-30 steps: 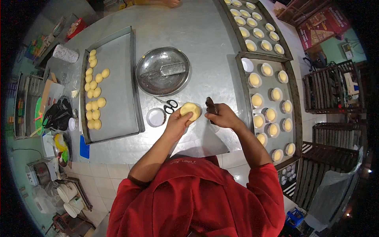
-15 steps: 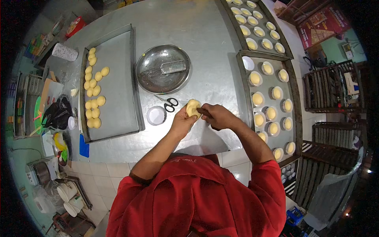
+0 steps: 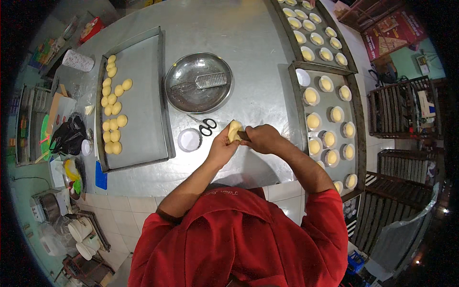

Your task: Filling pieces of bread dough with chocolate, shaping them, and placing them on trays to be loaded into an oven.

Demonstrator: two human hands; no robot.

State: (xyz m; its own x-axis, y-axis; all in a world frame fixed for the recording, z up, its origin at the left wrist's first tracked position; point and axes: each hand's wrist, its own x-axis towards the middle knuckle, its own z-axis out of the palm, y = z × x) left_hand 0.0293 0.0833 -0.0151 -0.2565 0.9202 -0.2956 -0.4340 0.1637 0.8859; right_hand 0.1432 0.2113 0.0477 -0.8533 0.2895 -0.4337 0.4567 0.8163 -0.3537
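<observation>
From my distant seat I am watching the left hand (image 3: 223,147), in the middle of the frame, clamping its fingers and thumb around a soft lump of pale yellow dough (image 3: 234,131), while the right hand (image 3: 264,138) is closing around a dark, flat, narrow tool (image 3: 244,136). A second ago the tool was standing well apart from the dough, off to its right, and the dough was showing a broad, rounded face; now the tool's tip is meeting the dough's right side, and the lump is looking narrower. Compared with half a second ago, it is bulging taller and curling around the tip, its surface smooth and creased near the contact; how deep the tip is reaching I cannot tell. At the upper right edge, what seems to be another person's hand (image 3: 311,3) is now showing over the far tray. Just left of the dough, black-handled scissors (image 3: 207,127) and a white fluted paper cup (image 3: 190,140) are lying on the grey metal table (image 3: 258,67). Small yellow dough balls (image 3: 108,109) are sitting along the left side of a shallow metal tray (image 3: 143,138) at the frame's left, just as before.
</observation>
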